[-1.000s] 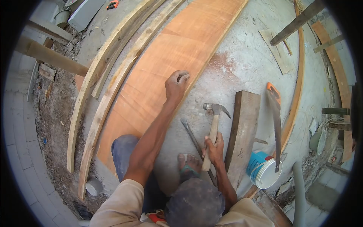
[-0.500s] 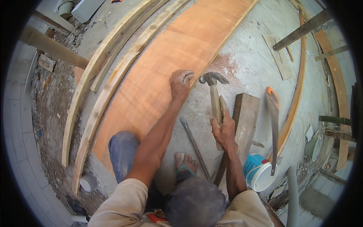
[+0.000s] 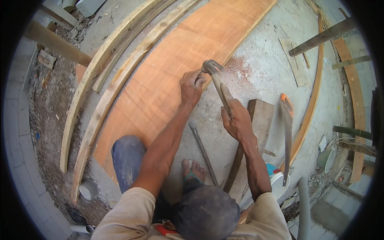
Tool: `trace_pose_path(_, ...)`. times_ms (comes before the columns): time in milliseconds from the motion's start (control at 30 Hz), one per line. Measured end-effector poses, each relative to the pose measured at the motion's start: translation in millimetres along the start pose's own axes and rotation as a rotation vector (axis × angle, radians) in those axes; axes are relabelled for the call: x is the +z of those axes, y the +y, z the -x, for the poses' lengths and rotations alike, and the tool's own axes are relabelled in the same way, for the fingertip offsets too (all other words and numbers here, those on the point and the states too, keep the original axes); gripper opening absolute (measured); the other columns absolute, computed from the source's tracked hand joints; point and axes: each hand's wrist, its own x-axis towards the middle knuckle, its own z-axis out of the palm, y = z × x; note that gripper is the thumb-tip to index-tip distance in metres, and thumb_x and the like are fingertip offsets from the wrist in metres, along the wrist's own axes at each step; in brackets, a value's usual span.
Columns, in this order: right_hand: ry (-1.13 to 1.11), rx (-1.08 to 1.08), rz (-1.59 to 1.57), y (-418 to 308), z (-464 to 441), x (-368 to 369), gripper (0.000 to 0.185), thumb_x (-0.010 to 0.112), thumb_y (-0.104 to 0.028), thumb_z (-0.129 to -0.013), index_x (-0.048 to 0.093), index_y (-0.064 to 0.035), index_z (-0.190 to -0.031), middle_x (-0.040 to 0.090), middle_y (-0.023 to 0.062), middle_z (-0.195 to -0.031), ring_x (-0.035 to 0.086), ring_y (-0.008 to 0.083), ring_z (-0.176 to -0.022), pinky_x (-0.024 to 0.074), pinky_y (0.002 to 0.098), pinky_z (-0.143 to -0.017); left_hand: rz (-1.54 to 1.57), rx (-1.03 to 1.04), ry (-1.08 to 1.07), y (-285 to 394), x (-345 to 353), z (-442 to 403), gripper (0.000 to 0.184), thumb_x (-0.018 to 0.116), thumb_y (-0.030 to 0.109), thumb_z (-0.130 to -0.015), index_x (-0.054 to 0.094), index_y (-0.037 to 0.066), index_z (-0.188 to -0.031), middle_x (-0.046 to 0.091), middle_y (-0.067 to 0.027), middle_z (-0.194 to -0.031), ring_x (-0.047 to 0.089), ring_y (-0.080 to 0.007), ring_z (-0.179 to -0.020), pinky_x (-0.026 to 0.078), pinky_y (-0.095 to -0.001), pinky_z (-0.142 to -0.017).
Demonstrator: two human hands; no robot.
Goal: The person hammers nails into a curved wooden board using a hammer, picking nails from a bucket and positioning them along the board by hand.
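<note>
A claw hammer (image 3: 219,86) is in my right hand (image 3: 237,121), whose fingers wrap its wooden handle. Its metal head is at the right edge of the long reddish plywood sheet (image 3: 160,86), close by the fingertips of my left hand (image 3: 191,87). That left hand rests near the same edge with thumb and fingers pinched together. Whatever the pinch holds, if anything, is too small or hidden to make out. My left knee is on the near end of the sheet.
Two long timber strips (image 3: 105,105) lie left of the plywood. To the right are a thick wood block (image 3: 262,116), a handsaw (image 3: 287,132) with an orange handle and a white bucket (image 3: 280,186). A metal bar (image 3: 203,154) lies by my foot. Posts (image 3: 320,37) stand farther off.
The hammer has swung left and its head has come down beside my left fingertips. My right hand has turned with it, while my left hand has stayed nearly in place.
</note>
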Motion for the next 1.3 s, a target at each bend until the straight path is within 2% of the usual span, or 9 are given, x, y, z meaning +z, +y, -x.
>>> trace_pose_path(267, -0.027, 0.089, -0.083, -27, -2, -8, 0.076, 0.072, -0.002, -0.094, 0.046, -0.0114, -0.165, 0.067, 0.0221, -0.097, 0.066, 0.0446, -0.086, 0.0537, 0.0511, -0.077, -0.054, -0.013, -0.008, -5, 2, -1, 0.038, 0.083, 0.001, -0.086, 0.077, 0.008, -0.123, 0.078, -0.0073, -0.097, 0.067, -0.0290, -0.101, 0.047, -0.0462, -0.097)
trace_pose_path(367, -0.055, 0.012, 0.070, -2, 1, 3, 0.079, 0.069, -0.005, -0.096, 0.040, -0.0133, -0.169, 0.064, 0.0219, -0.092, 0.066, 0.0446, -0.077, 0.0541, 0.0528, -0.069, -0.042, -0.051, -0.046, -1, -2, 1, 0.039, 0.084, 0.004, -0.086, 0.076, 0.009, -0.124, 0.078, -0.0073, -0.100, 0.066, -0.0293, -0.104, 0.045, -0.0476, -0.100)
trace_pose_path(433, -0.136, 0.035, 0.087, 8, -2, 4, 0.082, 0.068, -0.004, -0.097, 0.034, -0.0143, -0.172, 0.066, 0.0212, -0.094, 0.067, 0.0406, -0.076, 0.0555, 0.0451, -0.066, -0.032, -0.058, -0.092, -2, -4, -3, 0.040, 0.084, 0.005, -0.086, 0.076, 0.010, -0.125, 0.078, -0.0077, -0.104, 0.066, -0.0297, -0.106, 0.044, -0.0486, -0.101)
trace_pose_path(567, 0.049, 0.102, -0.193, -11, 24, 14, 0.080, 0.064, -0.006, -0.101, 0.030, -0.0153, -0.174, 0.067, 0.0180, -0.093, 0.068, 0.0312, -0.071, 0.0544, 0.0381, -0.060, -0.364, 0.099, -0.242, 12, -30, 21, 0.062, 0.083, 0.013, -0.089, 0.062, 0.005, -0.147, 0.062, -0.0190, -0.147, 0.052, -0.0370, -0.141, 0.039, -0.0547, -0.119)
trace_pose_path(633, 0.084, 0.674, -0.661, -38, 37, 20, 0.080, 0.062, -0.008, -0.104, 0.026, -0.0173, -0.175, 0.065, 0.0108, -0.085, 0.063, 0.0202, -0.061, 0.0538, 0.0381, -0.053, -0.572, 0.214, -0.303, 20, -46, 36, 0.071, 0.081, 0.017, -0.091, 0.055, 0.002, -0.155, 0.052, -0.0229, -0.160, 0.043, -0.0405, -0.154, 0.036, -0.0582, -0.124)
trace_pose_path(700, 0.177, 0.725, -0.834, -25, 55, 52, 0.080, 0.060, -0.009, -0.106, 0.022, -0.0185, -0.176, 0.062, 0.0097, -0.085, 0.060, 0.0190, -0.057, 0.0520, 0.0363, -0.049, -0.848, 0.137, -0.462, 19, -57, 45, 0.081, 0.073, 0.026, -0.098, 0.038, -0.001, -0.166, 0.028, -0.0218, -0.178, 0.025, -0.0414, -0.164, 0.023, -0.0643, -0.131)
trace_pose_path(933, 0.614, 0.963, -1.393, -67, 33, 117, 0.080, 0.048, -0.008, -0.110, 0.006, -0.0204, -0.177, 0.054, 0.0086, -0.082, 0.054, 0.0189, -0.051, 0.0477, 0.0370, -0.042, -0.952, 0.207, -0.479, 6, -51, 52, 0.075, 0.062, 0.029, -0.104, 0.036, -0.001, -0.167, 0.026, -0.0222, -0.179, 0.020, -0.0406, -0.167, 0.018, -0.0650, -0.133)
trace_pose_path(1100, 0.350, 0.965, -1.417, -66, 32, 109, 0.075, 0.048, -0.010, -0.111, 0.011, -0.0233, -0.175, 0.054, 0.0096, -0.084, 0.053, 0.0197, -0.052, 0.0479, 0.0366, -0.043, -0.927, 0.172, -0.506, 2, -51, 50, 0.073, 0.058, 0.031, -0.107, 0.035, -0.001, -0.168, 0.021, -0.0209, -0.181, 0.015, -0.0416, -0.168, 0.014, -0.0614, -0.135)
trace_pose_path(1300, 0.635, 0.929, -1.389, -75, 30, 110, 0.080, 0.050, -0.008, -0.109, 0.008, -0.0167, -0.176, 0.054, 0.0094, -0.084, 0.054, 0.0194, -0.050, 0.0477, 0.0373, -0.041, -0.942, 0.186, -0.504, 4, -50, 52, 0.072, 0.057, 0.028, -0.107, 0.034, -0.002, -0.168, 0.021, -0.0210, -0.181, 0.015, -0.0418, -0.168, 0.015, -0.0607, -0.135)
